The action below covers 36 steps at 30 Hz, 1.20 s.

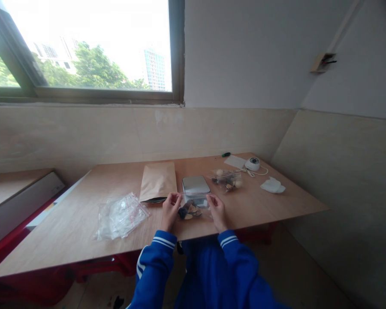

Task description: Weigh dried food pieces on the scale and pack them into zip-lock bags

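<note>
Hands: two, both in blue sleeves with white cuff stripes, at the near edge of the table.
Filled bags: two clear ones. The held bag lies between the hands near the table edge; the second bag lies farther back, right of the scale.
Empty bags: a loose pile of clear zip bags left of the hands; count cannot be told.
Pouch: one brown paper pouch, flat, just left of the scale.
Scale: one, grey top, directly behind the held bag.
Small items: one white round device with a cord, one paper sheet, one green pen, one crumpled tissue, all at the far right.
Surface: bare plywood table on a red frame.
Room: tiled lower wall, white upper wall, a window at upper left showing trees and buildings.
Left hand: fingers curled, tips pinching the top left edge of the held bag.
Right hand: fingers curled, tips pinching the top right edge of the same bag.
Held bag contents: dark and pale pieces, too small to identify.
</note>
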{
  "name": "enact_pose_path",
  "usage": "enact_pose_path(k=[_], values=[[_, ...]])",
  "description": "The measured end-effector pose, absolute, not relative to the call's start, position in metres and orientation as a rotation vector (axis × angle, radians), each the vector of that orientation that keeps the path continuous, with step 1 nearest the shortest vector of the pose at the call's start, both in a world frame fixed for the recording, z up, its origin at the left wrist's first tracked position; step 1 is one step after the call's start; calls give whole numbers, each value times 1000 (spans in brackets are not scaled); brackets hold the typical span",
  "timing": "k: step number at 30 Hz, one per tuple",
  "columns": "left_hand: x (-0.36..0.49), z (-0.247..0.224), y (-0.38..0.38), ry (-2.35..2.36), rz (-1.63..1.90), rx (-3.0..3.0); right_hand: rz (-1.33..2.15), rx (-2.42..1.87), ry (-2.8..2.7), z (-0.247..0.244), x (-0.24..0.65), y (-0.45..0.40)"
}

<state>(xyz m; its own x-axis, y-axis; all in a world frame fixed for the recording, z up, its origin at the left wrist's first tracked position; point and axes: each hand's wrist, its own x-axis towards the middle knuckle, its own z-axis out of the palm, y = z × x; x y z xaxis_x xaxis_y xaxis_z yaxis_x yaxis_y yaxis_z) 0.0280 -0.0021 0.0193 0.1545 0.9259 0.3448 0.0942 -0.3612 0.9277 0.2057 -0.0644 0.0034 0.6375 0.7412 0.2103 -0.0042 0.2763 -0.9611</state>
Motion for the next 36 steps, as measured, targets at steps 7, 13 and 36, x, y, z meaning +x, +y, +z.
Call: enact_pose_path(k=[7, 13, 36], values=[[28, 19, 1, 1008, 1329, 1630, 571, -1203, -761, 0, 206, -63], [28, 19, 1, 1005, 1344, 1631, 550, -1212, -763, -2, 207, -63], [27, 21, -1, 960, 1279, 1599, 689, -1215, -755, 2, 204, -64]])
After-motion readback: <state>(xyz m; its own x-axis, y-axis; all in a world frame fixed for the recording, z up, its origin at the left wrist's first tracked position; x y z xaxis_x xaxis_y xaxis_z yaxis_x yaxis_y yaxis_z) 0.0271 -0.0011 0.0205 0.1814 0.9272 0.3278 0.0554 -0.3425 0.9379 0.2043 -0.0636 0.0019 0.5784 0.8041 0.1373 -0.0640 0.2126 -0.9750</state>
